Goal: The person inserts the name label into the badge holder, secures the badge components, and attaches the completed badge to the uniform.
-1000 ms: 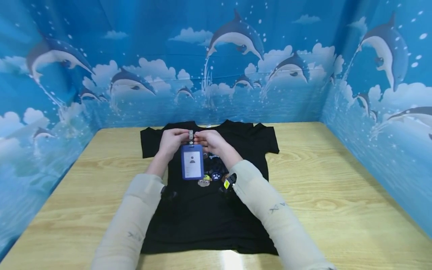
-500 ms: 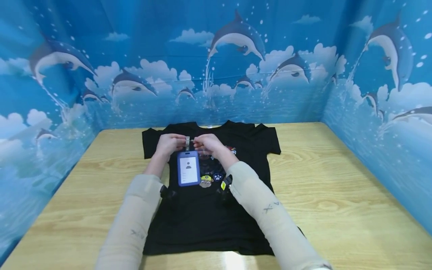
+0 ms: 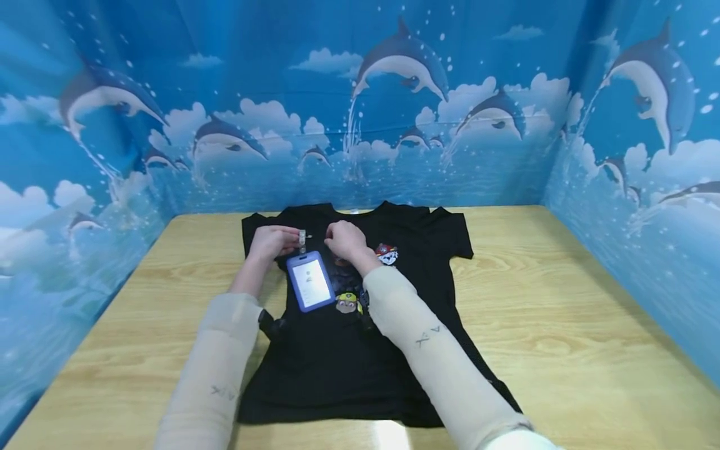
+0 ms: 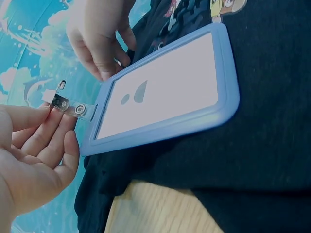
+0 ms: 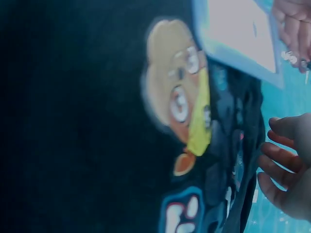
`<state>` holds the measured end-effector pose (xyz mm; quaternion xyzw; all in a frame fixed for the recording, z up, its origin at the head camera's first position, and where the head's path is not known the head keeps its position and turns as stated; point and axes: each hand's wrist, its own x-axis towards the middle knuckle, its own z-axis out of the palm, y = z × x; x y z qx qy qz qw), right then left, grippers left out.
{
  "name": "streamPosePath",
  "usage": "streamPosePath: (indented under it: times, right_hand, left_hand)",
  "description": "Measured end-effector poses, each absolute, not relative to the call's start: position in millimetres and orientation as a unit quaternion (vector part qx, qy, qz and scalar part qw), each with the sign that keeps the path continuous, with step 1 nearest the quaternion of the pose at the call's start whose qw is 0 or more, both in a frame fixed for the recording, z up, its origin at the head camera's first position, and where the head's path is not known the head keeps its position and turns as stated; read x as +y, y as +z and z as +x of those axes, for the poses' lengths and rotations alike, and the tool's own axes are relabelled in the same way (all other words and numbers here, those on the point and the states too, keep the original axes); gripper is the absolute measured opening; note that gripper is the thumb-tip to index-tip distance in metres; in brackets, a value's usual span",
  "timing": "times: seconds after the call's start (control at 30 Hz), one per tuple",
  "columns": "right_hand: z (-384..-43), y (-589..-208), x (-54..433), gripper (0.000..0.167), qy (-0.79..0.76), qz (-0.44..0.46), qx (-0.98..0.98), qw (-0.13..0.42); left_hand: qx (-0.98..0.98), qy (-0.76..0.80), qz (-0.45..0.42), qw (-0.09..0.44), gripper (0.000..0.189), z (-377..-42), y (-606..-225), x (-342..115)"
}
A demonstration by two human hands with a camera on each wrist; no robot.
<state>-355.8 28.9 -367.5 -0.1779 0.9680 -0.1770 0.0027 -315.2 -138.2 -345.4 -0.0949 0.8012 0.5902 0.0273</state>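
My left hand [image 3: 273, 242] pinches the metal clip [image 4: 61, 102] of a blue-framed ID badge holder [image 3: 310, 282] between thumb and fingers. The clip's small lever stands up in the left wrist view. From its clear strap, the badge hangs tilted over the chest of a black T-shirt [image 3: 343, 375], with a white card inside. To the right of the clip, my right hand [image 3: 345, 241] hovers over the shirt's upper chest. In the right wrist view its thumb and fingers are apart, loosely bent, with nothing between them.
The T-shirt lies flat on a light wooden table [image 3: 540, 312], its collar toward the back. Cartoon prints [image 3: 386, 254] mark its chest. A blue dolphin curtain [image 3: 360, 125] encloses the back and sides.
My right hand has come off the clip, leaving a gap between the hands. The left hand has moved left and slightly down with the badge, which now tilts.
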Motion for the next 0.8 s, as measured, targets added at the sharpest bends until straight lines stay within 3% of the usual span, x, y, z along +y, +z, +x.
streamPosePath:
  times: [0.33,0.8]
  right_hand:
    - [-359.1,-376.8,16.1,0.031,-0.007,-0.23,0.973,0.011]
    - [-361.5,-384.8,4.4,0.023,0.018,-0.207,0.978,-0.003]
  left_hand:
    - [0.802,0.585,-0.117,0.021,0.029,-319.5,-354.1,-142.0]
    - [0.805,0.58,-0.125,0.021,0.029,-322.6,-365.6,-143.3]
